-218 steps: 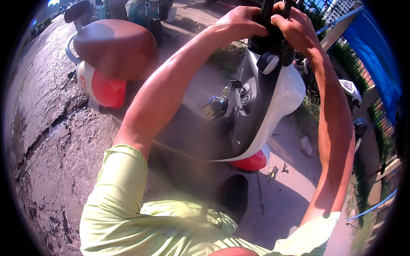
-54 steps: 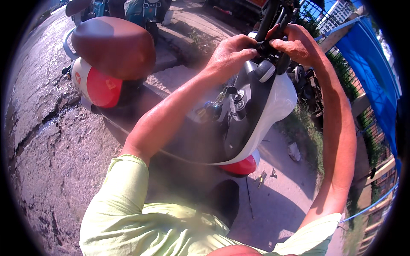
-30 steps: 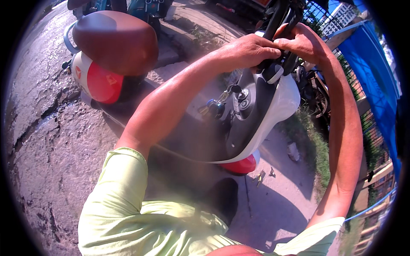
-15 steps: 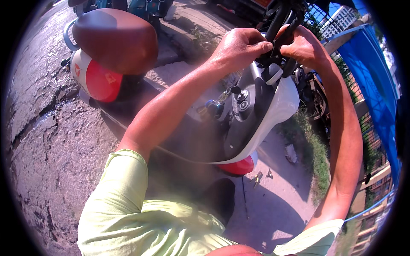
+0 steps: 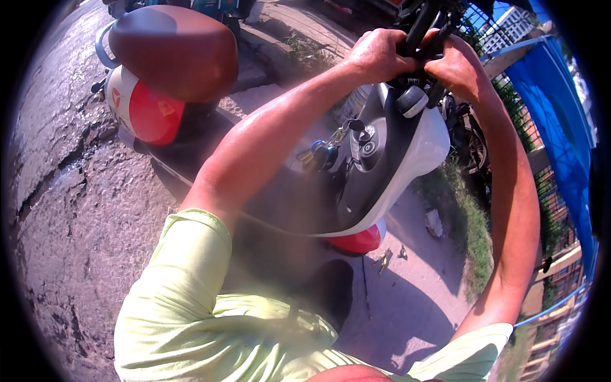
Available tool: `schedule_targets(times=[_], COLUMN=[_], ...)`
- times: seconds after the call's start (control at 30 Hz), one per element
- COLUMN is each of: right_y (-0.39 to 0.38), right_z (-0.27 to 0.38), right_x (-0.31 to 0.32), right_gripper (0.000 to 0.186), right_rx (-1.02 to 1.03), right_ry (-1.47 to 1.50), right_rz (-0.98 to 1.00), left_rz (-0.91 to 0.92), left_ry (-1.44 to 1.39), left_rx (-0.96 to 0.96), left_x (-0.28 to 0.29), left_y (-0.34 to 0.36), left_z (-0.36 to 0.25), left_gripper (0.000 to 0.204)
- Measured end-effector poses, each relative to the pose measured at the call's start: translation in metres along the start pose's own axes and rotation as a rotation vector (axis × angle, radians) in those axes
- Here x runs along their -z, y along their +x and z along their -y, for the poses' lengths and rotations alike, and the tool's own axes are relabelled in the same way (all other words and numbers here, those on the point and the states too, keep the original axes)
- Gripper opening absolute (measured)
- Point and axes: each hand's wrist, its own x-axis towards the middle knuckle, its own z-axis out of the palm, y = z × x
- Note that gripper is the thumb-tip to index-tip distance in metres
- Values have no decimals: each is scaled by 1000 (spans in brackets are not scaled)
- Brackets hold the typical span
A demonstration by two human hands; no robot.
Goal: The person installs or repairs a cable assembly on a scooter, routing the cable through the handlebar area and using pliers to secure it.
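Observation:
A white and black scooter (image 5: 407,165) stands before me, with a brown seat (image 5: 175,54) and a red and white rear panel (image 5: 156,114). At its far right end rise the black handlebars (image 5: 420,28). My left hand (image 5: 380,56) is closed round their near part, thumb pointing right. From the other side my right hand (image 5: 459,69) curls its fingers round the same black bars. The two thumbs nearly meet. Most fingertips are hidden behind the bars. Below the hands is a keyhole panel with a bunch of keys (image 5: 320,153) hanging beside it.
On the shaded pavement near the front lie a small tool (image 5: 386,260) and a thin dark rod (image 5: 365,286). A pale stone (image 5: 433,224) sits by a grass strip. Along the right run a fence and a blue tarp (image 5: 560,108). Cracked wet road (image 5: 76,210) stretches left.
Both hands have shifted slightly up along the black bars. My left hand has moved right and is wrapped more fully, its thumb nearer the right one.

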Motion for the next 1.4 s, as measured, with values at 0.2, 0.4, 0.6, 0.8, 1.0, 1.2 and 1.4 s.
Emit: schedule_targets(times=[0.2,0.4,0.6,0.8,1.0,1.2,1.4], right_y=[-5,0,0,-31,-41,-41,-44], right_z=[7,19,16,45,41,39,18], right_x=[20,29,38,30,32,32,20], right_gripper=[40,51,44,20,27,25,21], right_rx=[-59,-92,-2,160,260,338,344], right_ry=[-169,-320,-118,-430,-458,-442,-7], right_rz=[2,222,344,98,122,93,-147], left_rz=[43,-16,60,39,34,53,79], left_ry=[-182,-201,-173,-128,-127,-132,-137], left_rx=[45,119,125,133,174,181,195], left_x=[-9,-6,1,1,-1,4,11], left_y=[4,-1,-4,0,-3,-2,-3], left_z=[-6,1,-12,-8,-13,-15,-20], left_gripper=[36,45,41,33,39,37,42])
